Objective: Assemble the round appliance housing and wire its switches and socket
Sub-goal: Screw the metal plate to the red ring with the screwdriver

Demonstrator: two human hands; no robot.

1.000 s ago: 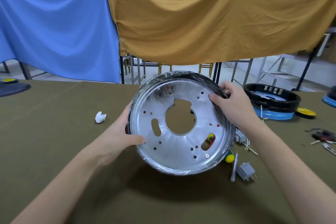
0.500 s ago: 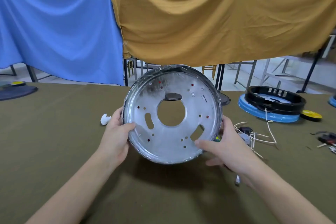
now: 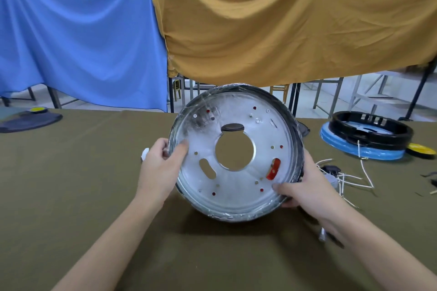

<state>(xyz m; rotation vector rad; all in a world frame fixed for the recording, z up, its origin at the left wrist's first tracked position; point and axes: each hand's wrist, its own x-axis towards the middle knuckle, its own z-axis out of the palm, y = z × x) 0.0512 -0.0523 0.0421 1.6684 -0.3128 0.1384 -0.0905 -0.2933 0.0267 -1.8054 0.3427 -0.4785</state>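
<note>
Head view: housing [image 3: 236,182] gripped at its rim by left hand [image 3: 163,168] and right hand [image 3: 305,186], far side hidden.

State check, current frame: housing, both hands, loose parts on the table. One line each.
round housing: tilted up off the table, wrapped in clear film, centre hole open
left hand: grips housing's left rim, thumb on the metal face
right hand: grips lower right rim
black ring: lying flat on a blue base, far right
white wires: loose on the table, unconnected
yellow disc: flat on the table
</note>
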